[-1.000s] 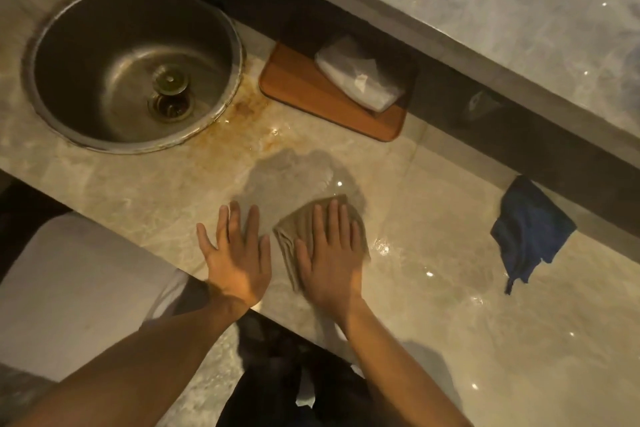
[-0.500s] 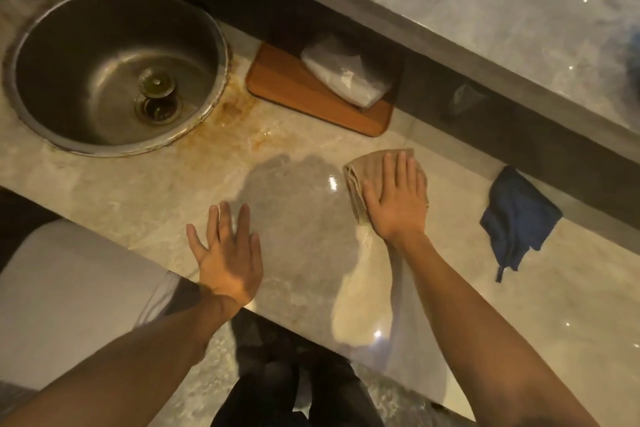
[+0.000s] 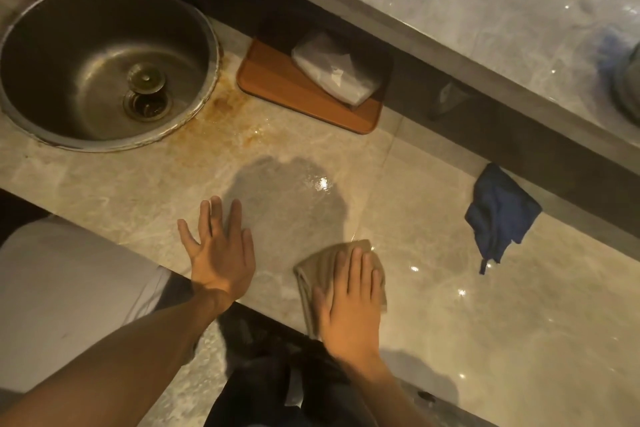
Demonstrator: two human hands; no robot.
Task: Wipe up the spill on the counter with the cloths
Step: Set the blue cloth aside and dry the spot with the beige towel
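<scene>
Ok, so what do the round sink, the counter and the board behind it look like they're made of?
Sink: looks like brushed metal, likely stainless steel, going by its dull grey sheen and rust-coloured staining at the rim. Counter: polished stone or stone-look tile, pale and veined with sharp light glints. Board: seems wood or bamboo, smooth orange-brown with rounded corners.

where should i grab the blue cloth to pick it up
Pinch the bunched middle of the blue cloth from above. It lies crumpled and loose on the counter, free on every side but the back wall, and its raised folds give the fingers something to close on.
</scene>
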